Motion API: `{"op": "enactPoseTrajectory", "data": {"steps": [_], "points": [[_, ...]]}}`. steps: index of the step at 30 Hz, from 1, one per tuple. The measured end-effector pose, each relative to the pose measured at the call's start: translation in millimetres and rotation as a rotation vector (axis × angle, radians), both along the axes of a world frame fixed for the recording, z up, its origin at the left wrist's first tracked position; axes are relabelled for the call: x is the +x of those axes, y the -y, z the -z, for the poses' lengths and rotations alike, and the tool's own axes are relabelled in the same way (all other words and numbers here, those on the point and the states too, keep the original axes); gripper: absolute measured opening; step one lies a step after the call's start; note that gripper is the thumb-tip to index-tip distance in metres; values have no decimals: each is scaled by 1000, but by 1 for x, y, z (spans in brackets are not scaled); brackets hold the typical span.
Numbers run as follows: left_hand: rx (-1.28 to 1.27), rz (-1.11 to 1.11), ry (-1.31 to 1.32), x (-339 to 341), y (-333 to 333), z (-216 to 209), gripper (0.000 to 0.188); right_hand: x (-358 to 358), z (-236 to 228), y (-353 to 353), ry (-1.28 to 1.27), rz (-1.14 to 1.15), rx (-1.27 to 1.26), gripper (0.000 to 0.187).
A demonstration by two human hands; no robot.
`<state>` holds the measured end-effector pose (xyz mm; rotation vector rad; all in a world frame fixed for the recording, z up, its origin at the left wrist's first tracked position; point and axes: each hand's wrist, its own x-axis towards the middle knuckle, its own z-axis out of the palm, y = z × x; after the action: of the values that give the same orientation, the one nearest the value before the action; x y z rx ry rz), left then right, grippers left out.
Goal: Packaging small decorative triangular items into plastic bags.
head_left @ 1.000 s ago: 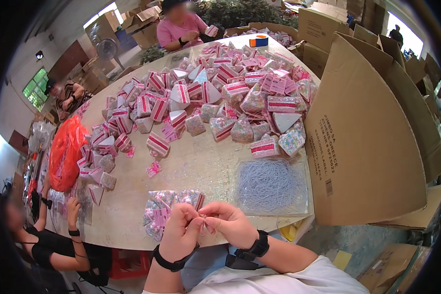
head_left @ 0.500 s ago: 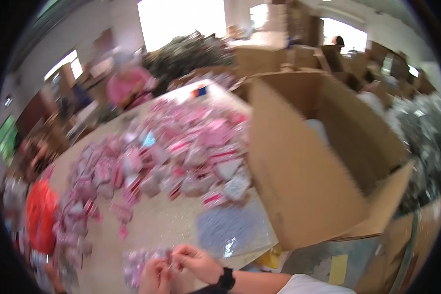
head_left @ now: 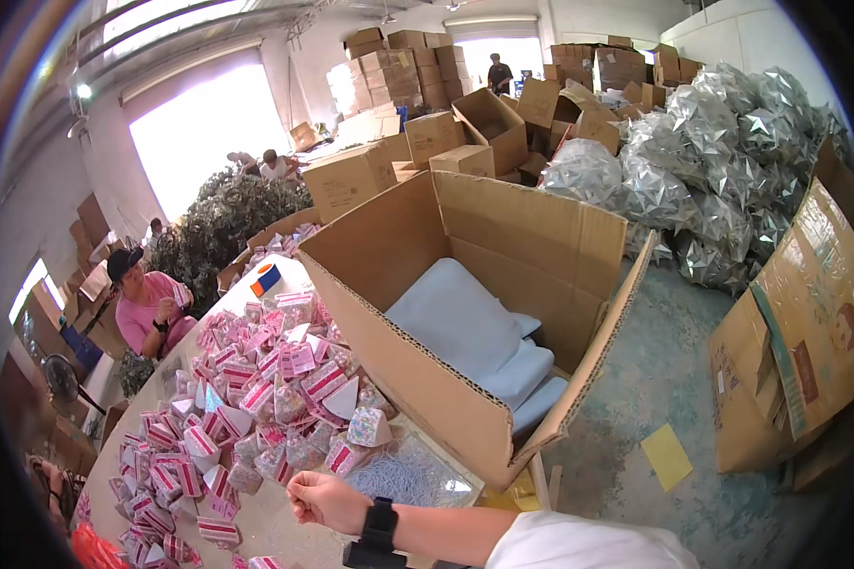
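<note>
My right hand (head_left: pixel 324 501), with a black band at the wrist, hovers over the near part of the table. Its fingers are curled in a pinch, and whatever they hold, if anything, cannot be made out. Just left of it lies a heap of small clear packets (head_left: pixel 247 417) with pink-and-white striped cards. Beside the hand, on its far right side, is a clear bag of pale blue strands (head_left: pixel 399 479). My left hand is out of view.
A large open carton (head_left: pixel 389 370) with light blue folded sheets (head_left: pixel 460 318) stands right of the heap. An orange-and-blue tape roll (head_left: pixel 266 279) lies behind. A person in pink (head_left: pixel 147 308) sits across the table. Bagged silver stars (head_left: pixel 721 161) and a leaning carton (head_left: pixel 788 351) fill the right.
The view has swung right and up. My two hands were together over pink packets at the near edge; now only the right shows, apart from those packets.
</note>
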<state>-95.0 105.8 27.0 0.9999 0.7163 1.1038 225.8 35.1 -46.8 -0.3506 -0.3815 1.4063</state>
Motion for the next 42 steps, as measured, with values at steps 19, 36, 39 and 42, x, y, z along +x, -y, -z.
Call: {"op": "enactPoseTrajectory", "data": {"steps": [19,36,39,42], "points": [[47,238,-225,65,63,-19,14,-97,35,34,681,-67,24,12],[-10,81,-199,30,60,-5,12,-165,25,68,838,-320,239,9],[-18,67,-182,26,58,-4,12,-167,27,70,579,-551,218,9],[-23,43,-155,23,58,-1,12,-158,8,73,339,-677,324,11]]}}
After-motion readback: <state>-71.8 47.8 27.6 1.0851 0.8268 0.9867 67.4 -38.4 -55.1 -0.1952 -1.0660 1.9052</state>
